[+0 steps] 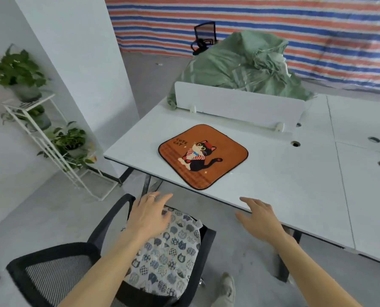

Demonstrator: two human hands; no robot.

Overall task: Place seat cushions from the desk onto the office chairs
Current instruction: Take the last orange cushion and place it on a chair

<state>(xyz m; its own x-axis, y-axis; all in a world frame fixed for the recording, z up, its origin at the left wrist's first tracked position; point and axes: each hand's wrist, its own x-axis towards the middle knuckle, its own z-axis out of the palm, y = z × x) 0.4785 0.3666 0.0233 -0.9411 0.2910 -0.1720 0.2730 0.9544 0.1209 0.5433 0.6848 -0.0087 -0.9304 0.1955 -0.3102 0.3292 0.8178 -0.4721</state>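
An orange seat cushion with a cartoon cat lies flat on the white desk, near its front edge. A white cushion with a blue cat-head pattern rests on the seat of the black office chair in front of the desk. My left hand hovers over the far edge of the patterned cushion, fingers spread, holding nothing. My right hand is open at the desk's front edge, below and right of the orange cushion.
A white divider panel stands on the desk, a bulky green sack behind it. A second black chair stands far back by the striped tarp. A white plant rack stands left. My shoe is on the floor.
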